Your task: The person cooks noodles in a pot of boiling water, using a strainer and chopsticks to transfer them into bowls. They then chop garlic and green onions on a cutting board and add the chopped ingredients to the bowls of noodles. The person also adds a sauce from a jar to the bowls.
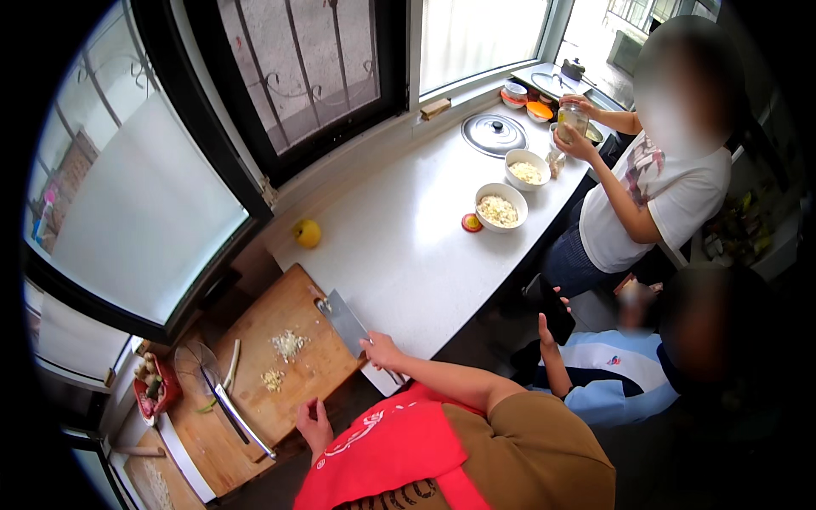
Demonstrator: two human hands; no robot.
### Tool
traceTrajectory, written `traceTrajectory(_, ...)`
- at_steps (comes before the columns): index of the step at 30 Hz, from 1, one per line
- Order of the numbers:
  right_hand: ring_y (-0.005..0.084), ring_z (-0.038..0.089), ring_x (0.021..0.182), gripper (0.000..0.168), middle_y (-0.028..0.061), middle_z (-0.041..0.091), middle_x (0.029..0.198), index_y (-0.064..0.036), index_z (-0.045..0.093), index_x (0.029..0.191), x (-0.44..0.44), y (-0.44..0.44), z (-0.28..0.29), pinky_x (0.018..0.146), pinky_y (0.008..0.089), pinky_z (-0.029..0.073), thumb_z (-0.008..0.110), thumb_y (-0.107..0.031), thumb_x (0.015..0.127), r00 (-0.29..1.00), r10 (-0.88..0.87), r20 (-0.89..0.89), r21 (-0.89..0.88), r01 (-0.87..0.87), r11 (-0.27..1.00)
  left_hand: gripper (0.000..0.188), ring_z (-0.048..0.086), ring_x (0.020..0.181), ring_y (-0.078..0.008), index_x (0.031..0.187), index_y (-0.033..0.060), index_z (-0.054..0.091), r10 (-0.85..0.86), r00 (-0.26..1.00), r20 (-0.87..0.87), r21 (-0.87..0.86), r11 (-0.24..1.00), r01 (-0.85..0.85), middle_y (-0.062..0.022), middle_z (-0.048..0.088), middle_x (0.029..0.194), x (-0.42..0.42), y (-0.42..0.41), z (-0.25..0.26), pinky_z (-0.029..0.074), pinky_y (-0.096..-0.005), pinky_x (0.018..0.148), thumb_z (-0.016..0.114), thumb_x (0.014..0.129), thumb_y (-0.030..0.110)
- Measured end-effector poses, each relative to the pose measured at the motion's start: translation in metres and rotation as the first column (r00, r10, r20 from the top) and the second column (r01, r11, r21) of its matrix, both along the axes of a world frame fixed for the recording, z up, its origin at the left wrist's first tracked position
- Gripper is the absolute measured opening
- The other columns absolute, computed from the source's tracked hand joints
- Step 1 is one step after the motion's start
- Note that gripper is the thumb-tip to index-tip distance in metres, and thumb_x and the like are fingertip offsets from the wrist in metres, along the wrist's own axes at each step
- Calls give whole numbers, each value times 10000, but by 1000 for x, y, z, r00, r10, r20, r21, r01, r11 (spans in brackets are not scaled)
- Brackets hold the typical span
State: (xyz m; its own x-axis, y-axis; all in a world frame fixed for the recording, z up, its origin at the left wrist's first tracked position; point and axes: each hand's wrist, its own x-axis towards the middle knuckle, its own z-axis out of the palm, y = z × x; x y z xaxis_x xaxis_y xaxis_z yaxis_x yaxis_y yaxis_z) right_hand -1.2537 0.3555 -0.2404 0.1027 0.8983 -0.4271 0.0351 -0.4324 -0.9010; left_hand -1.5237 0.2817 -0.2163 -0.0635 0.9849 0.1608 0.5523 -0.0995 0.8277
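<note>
My right hand [382, 350] is closed on the handle of a cleaver [345, 322]. Its broad blade lies over the right edge of a wooden cutting board [255, 319], beside the white counter, with small pale bits on its far corner. My left hand [315, 422] is at the board's near edge, fingers curled and thumb apart, with nothing visible in it. Two small heaps of finely chopped pale food, one white [289, 345] and one yellowish [273, 380], sit on the board. A pale stalk [234, 364] lies to their left.
Left are a clear lid [196, 366], a long metal utensil [242, 421] and a red basket [157, 389] of produce. The counter [382, 223] bears a yellow fruit [306, 234], two filled bowls [502, 208] and a pot lid [495, 134]. One person holds a jar [572, 121], another a phone [549, 309].
</note>
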Motion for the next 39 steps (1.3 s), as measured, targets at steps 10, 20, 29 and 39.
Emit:
traceTrajectory(10,176,548,423,256,92,566,614,-8,517,966,-38,48,-1,384,345,468,551,-257,1011,986,155,-61,67,-151,986,116,615,760,-159,1024,-21,663,159,987,31,-14,987,-159,-89,643,880,-22,-3,28,511,-296,698,668,926,42)
traceTrajectory(20,226,638,551,398,143,600,722,6,414,1167,-31,83,-47,450,404,534,641,-262,978,937,275,216,0,-282,959,89,607,682,-153,908,7,701,381,923,-49,17,924,-381,-73,615,775,16,-38,70,480,-289,624,710,917,95)
traceTrajectory(29,443,708,832,506,286,703,924,71,435,1151,-41,79,9,739,513,565,698,-252,865,400,431,808,-85,-646,759,82,590,687,-110,927,8,696,519,852,65,-69,854,-515,-46,610,802,29,-85,65,472,-267,614,682,943,87)
traceTrajectory(39,423,687,777,260,210,671,898,-24,478,1106,-14,44,29,668,523,541,572,-120,883,498,138,856,198,-562,803,199,522,602,-90,856,-5,682,269,960,73,-141,956,-258,-24,560,660,-10,-35,46,419,-261,553,658,980,149)
